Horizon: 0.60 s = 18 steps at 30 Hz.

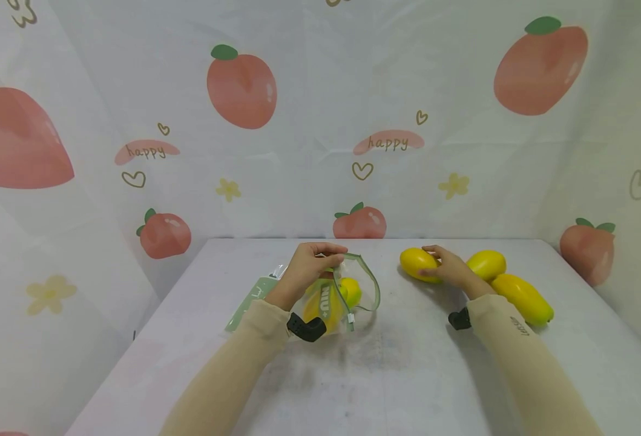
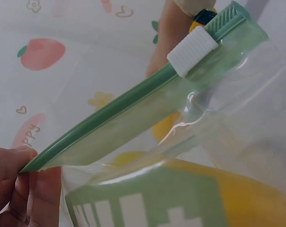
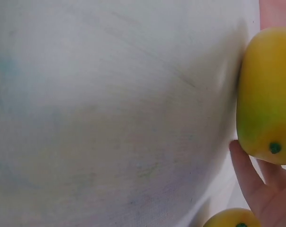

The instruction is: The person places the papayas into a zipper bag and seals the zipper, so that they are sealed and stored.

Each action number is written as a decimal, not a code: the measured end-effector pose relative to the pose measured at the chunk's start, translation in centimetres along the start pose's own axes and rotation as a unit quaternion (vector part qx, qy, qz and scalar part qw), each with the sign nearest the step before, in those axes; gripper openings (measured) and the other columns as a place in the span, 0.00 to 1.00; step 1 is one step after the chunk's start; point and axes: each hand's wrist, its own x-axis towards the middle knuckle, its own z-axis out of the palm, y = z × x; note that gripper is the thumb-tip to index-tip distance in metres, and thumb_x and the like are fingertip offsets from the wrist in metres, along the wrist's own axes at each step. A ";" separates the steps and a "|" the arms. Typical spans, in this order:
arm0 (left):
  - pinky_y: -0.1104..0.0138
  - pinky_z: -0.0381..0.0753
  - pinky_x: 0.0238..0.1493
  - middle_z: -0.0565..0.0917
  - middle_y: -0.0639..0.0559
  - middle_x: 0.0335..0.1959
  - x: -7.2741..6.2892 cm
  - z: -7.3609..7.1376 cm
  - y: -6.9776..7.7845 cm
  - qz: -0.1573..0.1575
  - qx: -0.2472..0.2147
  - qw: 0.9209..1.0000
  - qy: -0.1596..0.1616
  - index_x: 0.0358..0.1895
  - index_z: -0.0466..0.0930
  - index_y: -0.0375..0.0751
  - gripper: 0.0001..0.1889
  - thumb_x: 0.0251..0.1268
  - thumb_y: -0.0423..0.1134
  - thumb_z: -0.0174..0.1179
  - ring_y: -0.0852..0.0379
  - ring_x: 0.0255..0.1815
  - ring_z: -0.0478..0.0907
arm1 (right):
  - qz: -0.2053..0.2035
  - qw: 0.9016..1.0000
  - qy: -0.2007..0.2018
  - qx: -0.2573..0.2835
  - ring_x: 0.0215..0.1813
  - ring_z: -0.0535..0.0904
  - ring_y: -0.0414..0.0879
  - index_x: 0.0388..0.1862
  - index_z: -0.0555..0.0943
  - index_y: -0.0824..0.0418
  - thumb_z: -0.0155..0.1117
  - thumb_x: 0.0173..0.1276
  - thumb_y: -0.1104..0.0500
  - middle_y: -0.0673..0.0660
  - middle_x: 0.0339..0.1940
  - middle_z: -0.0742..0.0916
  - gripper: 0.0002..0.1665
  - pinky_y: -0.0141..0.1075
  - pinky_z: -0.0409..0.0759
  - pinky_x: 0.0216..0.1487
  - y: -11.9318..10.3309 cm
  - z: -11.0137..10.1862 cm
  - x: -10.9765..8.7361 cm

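A clear zip bag [image 1: 328,303] with a green rim and white slider [image 2: 192,51] stands at the middle of the table. My left hand [image 1: 312,269] pinches its rim between thumb and fingers, and the mouth gapes toward the right. Inside the bag lies a large yellow fruit [image 2: 249,198]; a rounder yellow-green one [image 1: 351,292] shows through the plastic. My right hand [image 1: 451,269] holds one end of a yellow mango [image 1: 418,264], fingers spread around it. In the right wrist view the mango [image 3: 266,104] rests close over the table, its green stem nub toward the palm.
Two more yellow fruits, one short [image 1: 488,264] and one long with a green tip [image 1: 522,298], lie beside the right forearm. Another green-banded clear pouch [image 1: 249,303] lies flat left of the bag. A printed curtain [image 1: 309,121] hangs behind the table.
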 end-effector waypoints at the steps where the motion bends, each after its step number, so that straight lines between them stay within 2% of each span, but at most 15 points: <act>1: 0.64 0.85 0.41 0.82 0.48 0.40 0.0 0.0 0.0 -0.001 0.000 1.000 0.001 0.52 0.82 0.31 0.14 0.66 0.33 0.61 0.58 0.33 0.75 | 0.002 1.000 -0.004 0.000 0.67 0.62 0.73 0.74 0.58 0.65 0.66 0.66 0.47 0.79 0.69 0.64 0.46 0.66 0.59 0.67 0.0 0.0 0.0; 7: 0.64 0.85 0.42 0.82 0.47 0.42 0.0 0.1 0.1 -0.004 0.001 1.000 0.001 0.52 0.82 0.32 0.14 0.66 0.34 0.61 0.58 0.33 0.76 | -0.001 1.000 -0.013 0.004 0.67 0.63 0.73 0.74 0.57 0.64 0.67 0.65 0.46 0.80 0.69 0.64 0.47 0.66 0.60 0.67 -0.1 0.1 0.0; 18: 0.64 0.85 0.41 0.82 0.48 0.39 0.1 0.0 -0.2 0.001 0.003 1.000 -0.003 0.52 0.82 0.31 0.15 0.66 0.35 0.62 0.59 0.33 0.75 | -0.001 1.000 -0.015 0.006 0.66 0.65 0.71 0.74 0.58 0.63 0.67 0.64 0.44 0.78 0.69 0.65 0.48 0.65 0.62 0.66 -0.5 0.4 -0.1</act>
